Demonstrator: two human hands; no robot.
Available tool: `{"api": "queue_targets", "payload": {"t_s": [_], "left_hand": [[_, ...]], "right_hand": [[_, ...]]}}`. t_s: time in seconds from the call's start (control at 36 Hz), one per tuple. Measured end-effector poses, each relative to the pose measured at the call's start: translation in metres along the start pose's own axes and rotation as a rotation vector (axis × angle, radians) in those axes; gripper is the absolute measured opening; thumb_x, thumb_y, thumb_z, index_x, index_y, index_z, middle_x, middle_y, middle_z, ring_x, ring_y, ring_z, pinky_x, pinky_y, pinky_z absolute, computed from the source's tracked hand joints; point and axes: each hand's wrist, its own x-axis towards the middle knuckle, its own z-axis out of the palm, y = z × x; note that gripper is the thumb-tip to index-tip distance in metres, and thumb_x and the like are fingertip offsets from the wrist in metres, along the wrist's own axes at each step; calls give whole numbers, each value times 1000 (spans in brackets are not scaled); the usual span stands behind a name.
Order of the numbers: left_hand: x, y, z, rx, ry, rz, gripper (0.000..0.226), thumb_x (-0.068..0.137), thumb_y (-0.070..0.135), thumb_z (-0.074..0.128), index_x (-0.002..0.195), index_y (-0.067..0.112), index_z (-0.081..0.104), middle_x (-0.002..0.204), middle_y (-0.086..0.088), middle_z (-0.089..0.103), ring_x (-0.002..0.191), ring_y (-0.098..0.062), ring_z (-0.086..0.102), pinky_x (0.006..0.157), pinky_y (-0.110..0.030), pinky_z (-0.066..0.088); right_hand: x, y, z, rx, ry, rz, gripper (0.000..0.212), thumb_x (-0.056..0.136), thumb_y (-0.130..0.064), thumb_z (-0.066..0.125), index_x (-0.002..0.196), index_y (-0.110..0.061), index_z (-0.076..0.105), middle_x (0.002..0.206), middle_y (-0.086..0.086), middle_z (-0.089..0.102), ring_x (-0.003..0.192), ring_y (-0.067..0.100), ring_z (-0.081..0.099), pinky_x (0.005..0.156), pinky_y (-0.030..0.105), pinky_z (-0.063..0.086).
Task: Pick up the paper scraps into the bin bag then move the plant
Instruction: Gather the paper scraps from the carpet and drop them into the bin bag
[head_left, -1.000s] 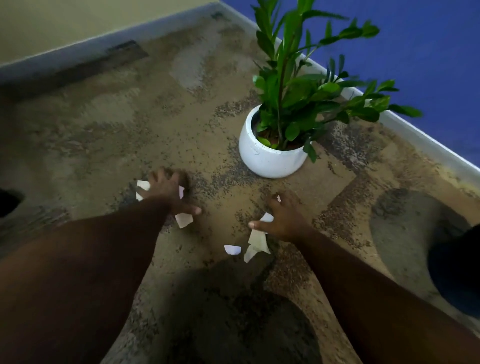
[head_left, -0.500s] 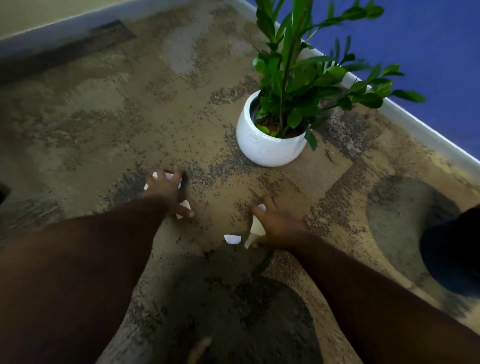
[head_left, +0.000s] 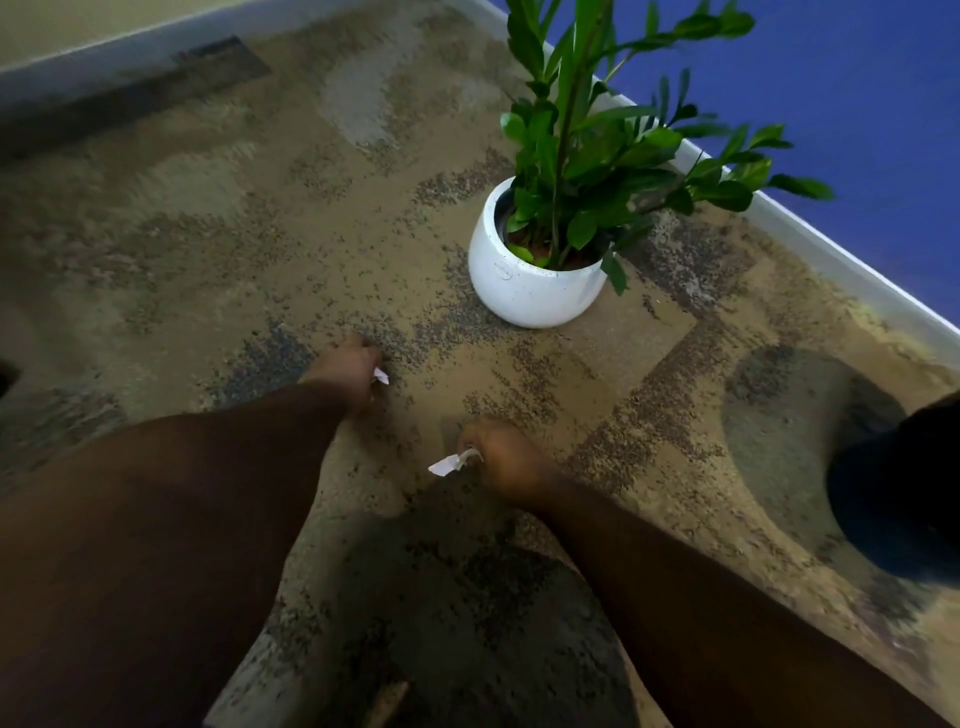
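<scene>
My left hand (head_left: 347, 370) is closed into a fist on the carpet, with a white tip of paper scrap (head_left: 381, 375) sticking out at its right side. My right hand (head_left: 506, 457) is also closed, gripping white paper scraps (head_left: 448, 464) that poke out to its left. A green leafy plant (head_left: 587, 140) in a round white pot (head_left: 530, 283) stands on the carpet beyond my hands, near the blue wall. A dark shape (head_left: 904, 493) at the right edge may be the bin bag; I cannot tell.
Patterned brown and grey carpet (head_left: 208, 218) covers the floor. A pale skirting board (head_left: 831, 260) runs along the blue wall on the right and along the beige wall at the back left. My shadow darkens the carpet between my arms.
Both hands have closed over the scraps they were pressing on. The loose white pieces that lay between the hands are no longer on the carpet.
</scene>
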Motion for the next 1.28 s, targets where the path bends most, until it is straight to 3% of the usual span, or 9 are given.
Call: {"api": "queue_targets", "payload": {"t_s": [0.11,0.22,0.33,0.47,0.58,0.69,0.83,0.97,1.28], "left_hand": [[1,3,-2,10,-36,33,29,89,22,62,115,11,63,123,-9,64,116,-29,59,94,-34,49],[2,6,-4,-15,-58,28,25,94,24,60,113,10,66,120,-7,69,113,-28,63,90,-32,49],[2,10,-6,-50,-87,20,30,96,30,59,114,7,66,122,-11,68,115,-30,62,93,-35,50],[0,17,-7,-37,-79,26,35,96,36,56,113,8,68,121,-11,69,114,-30,63,91,-33,50],[-1,22,-10,-54,-94,16,27,96,32,58,109,13,73,113,-10,73,106,-27,67,79,-26,49],[3,33,-12,-90,-101,42,29,95,32,57,111,14,73,113,-10,73,105,-27,68,82,-28,51],[6,53,-10,-116,-110,88,31,94,33,56,108,10,72,112,-11,72,103,-28,67,74,-22,42],[8,64,-10,-128,-125,109,36,94,36,57,114,8,68,117,-11,70,107,-28,65,76,-22,41],[1,89,-18,-67,-154,159,43,98,38,53,124,5,62,125,-15,64,114,-29,61,92,-30,46]], "right_hand": [[3,-7,8,30,43,-61,16,88,-19,63,102,-10,61,103,7,56,93,22,49,75,34,44],[5,-7,19,-138,42,-156,19,91,-18,58,110,-15,60,106,2,49,105,25,48,78,27,33],[3,-3,30,-268,82,-173,27,93,-26,55,119,-20,53,118,4,47,109,23,46,83,33,38],[0,-2,29,-208,104,-155,26,95,-13,50,121,-15,56,125,6,46,110,25,46,87,36,43],[2,5,10,-46,239,-65,11,90,-18,59,100,-23,60,108,-2,51,90,13,51,74,26,46],[2,21,-12,310,310,127,11,88,-17,65,95,-23,60,94,-10,58,73,-3,55,52,8,39],[-4,36,-19,244,177,150,5,89,-24,61,90,-29,62,86,-14,61,79,6,58,58,22,40],[-20,32,-10,123,-114,95,33,88,-16,61,118,-29,62,118,-5,64,102,11,58,82,30,52],[-24,20,8,-233,8,46,39,94,-16,52,132,-18,49,123,9,59,108,27,57,89,39,52]]}}
